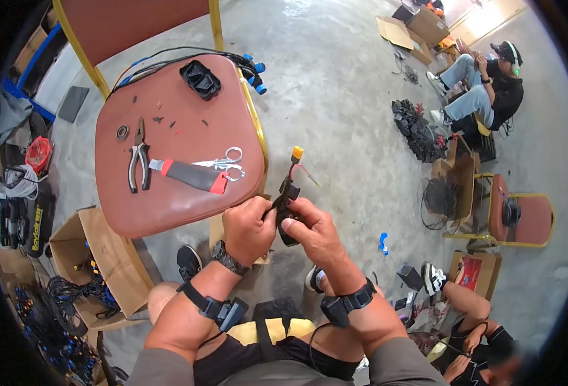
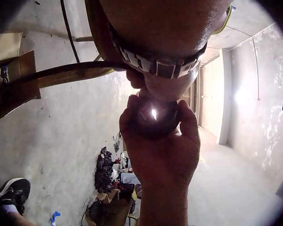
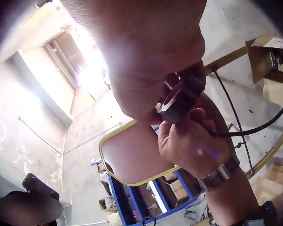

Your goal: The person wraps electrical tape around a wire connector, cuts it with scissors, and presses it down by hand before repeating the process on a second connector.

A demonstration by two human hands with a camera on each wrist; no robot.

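Close together over the lap, both hands work on a black cable piece (image 1: 289,190) with a yellow connector (image 1: 297,152) at its upper end and a thin red wire sticking out sideways. My left hand (image 1: 248,226) has curled fingers and pinches the lower part of this piece. Between thumb and fingers, my right hand (image 1: 316,233) grips a round black roll (image 3: 191,95), like tape, with a reddish inside. In the left wrist view the roll (image 2: 155,125) shows as a dark disc in the right hand. Fingers partly hide where the roll and cable piece meet.
A brown padded chair (image 1: 168,209) ahead bears pliers (image 1: 140,157), a grey-and-red-handled tool (image 1: 190,175), scissors (image 1: 232,164), a black tray (image 1: 200,80) and scraps. A cardboard box (image 1: 113,257) with cables stands left. Two people sit at right, one (image 1: 505,96) farther off.
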